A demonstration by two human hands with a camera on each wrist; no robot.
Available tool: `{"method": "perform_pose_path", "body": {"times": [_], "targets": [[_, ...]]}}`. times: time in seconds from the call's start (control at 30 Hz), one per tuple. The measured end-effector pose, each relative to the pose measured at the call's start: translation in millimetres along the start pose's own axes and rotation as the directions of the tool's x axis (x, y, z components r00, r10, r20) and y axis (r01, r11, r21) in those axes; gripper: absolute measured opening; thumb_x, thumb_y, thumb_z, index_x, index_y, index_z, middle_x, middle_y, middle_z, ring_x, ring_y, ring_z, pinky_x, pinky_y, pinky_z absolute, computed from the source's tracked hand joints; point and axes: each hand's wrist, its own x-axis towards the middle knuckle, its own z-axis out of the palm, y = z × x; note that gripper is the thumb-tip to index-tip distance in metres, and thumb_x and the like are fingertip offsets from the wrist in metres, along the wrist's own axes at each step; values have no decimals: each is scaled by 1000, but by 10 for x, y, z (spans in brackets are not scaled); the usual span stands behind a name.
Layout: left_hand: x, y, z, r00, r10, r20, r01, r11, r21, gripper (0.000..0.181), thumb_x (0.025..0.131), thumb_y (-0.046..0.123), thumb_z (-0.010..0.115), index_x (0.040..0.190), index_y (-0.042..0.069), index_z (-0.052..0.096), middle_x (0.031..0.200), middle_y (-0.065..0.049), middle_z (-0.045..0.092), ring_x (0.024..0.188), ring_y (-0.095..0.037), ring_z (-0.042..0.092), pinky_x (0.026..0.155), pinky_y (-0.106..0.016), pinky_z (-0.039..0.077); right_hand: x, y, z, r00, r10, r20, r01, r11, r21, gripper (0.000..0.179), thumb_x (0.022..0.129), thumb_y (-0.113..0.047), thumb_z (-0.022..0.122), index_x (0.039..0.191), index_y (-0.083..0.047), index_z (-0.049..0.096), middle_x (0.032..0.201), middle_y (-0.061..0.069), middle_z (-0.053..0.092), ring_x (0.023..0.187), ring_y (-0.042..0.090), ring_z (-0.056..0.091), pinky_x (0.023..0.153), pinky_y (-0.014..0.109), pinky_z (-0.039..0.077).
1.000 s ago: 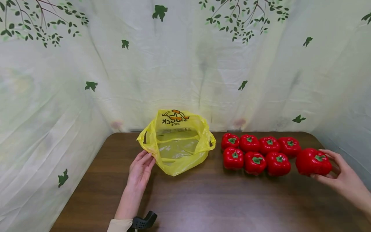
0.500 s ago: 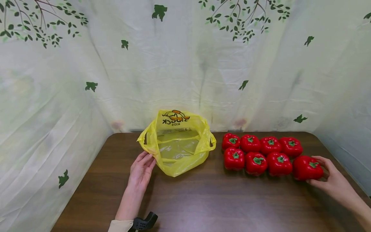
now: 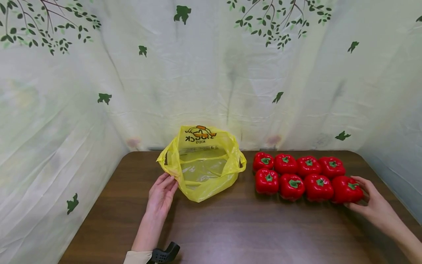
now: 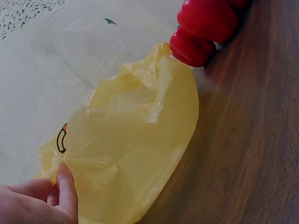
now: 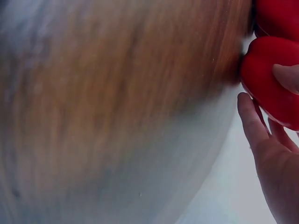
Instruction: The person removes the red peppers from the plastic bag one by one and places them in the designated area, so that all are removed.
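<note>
My left hand (image 3: 161, 196) pinches the left side of a yellow plastic bag (image 3: 204, 189) by its rim. The bag stands with its mouth open and shows a printed duck logo on its back panel. In the left wrist view, thumb and fingertips grip the bunched film of the bag (image 4: 126, 172). At the right, my right hand (image 3: 377, 207) holds a red bell pepper (image 3: 344, 189) with a green stem, thumb on the near side and fingers round the far side. This pepper sits at the right end of the front row, against its neighbour (image 3: 318, 189).
Several other red bell peppers (image 3: 286, 164) stand in two rows at the back right of the brown wooden table (image 3: 230, 231). A pale curtain (image 3: 197, 73) with leaf prints hangs behind the table and along both sides.
My right hand has brought the bell pepper leftward and down to the end of the front row, closing the gap beside it. The left hand and bag stay almost still.
</note>
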Motion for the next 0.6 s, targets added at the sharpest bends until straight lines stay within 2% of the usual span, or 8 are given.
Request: {"method": "perform_pose_path", "body": {"times": [0.13,0.27,0.33,0.4,0.43,0.5,0.57,0.6], "targets": [[-2,-10,-9,1000,7,4,-7,1000,3,20,97,-10,51,107,3,62,105,-11,66,101,-20,65,94,-32,52,3,-5,1,1000,8,5,-9,1000,5,92,75,6,80,145,7,22,133,41,36,108,60,39,69,-3,33],[-9,-25,-27,999,32,30,-32,999,14,21,97,-11,50,107,3,62,105,-11,65,101,-20,65,93,-32,52,-4,8,15,1000,6,-3,-6,1000,7,92,75,6,80,146,6,22,132,40,37,107,56,41,69,-3,33],[-11,-29,-32,998,43,38,-44,999,22,21,97,-11,50,107,3,62,106,-11,65,101,-20,65,92,-32,53,-7,20,21,1000,-1,-10,1,1000,17,93,75,5,81,146,6,22,132,39,38,114,35,48,71,-3,34],[-15,-29,-32,998,43,38,-44,999,22,21,97,-11,50,108,2,62,106,-11,65,102,-20,65,93,-32,52,-16,28,22,1000,-3,-13,4,1000,26,93,76,3,81,147,5,21,133,38,38,115,11,47,74,-3,33],[-19,-27,-30,998,40,38,-41,999,20,21,97,-11,50,108,3,62,107,-11,65,102,-20,65,93,-32,52,-20,27,20,1000,-1,-13,2,1000,28,93,76,2,81,148,5,21,133,38,38,115,10,47,74,-3,33],[-23,-22,-21,999,34,26,-35,999,24,21,97,-10,50,108,3,61,107,-11,65,102,-19,65,94,-33,52,-26,26,8,1000,16,-6,-16,999,37,94,77,1,81,148,6,20,134,39,36,118,12,47,74,-2,35],[-29,-13,-16,999,25,24,-26,999,24,20,97,-10,50,110,3,60,108,-10,64,103,-19,64,96,-33,51,-42,17,-6,999,45,4,-45,998,32,95,78,-2,81,148,6,18,135,41,34,119,38,47,71,2,42],[-32,-9,-13,1000,22,16,-22,1000,22,21,97,-10,50,110,3,60,108,-11,64,103,-20,64,96,-33,51,-50,13,-14,998,59,7,-59,998,30,95,79,-3,81,148,7,17,136,42,33,113,49,46,69,6,46]]}}
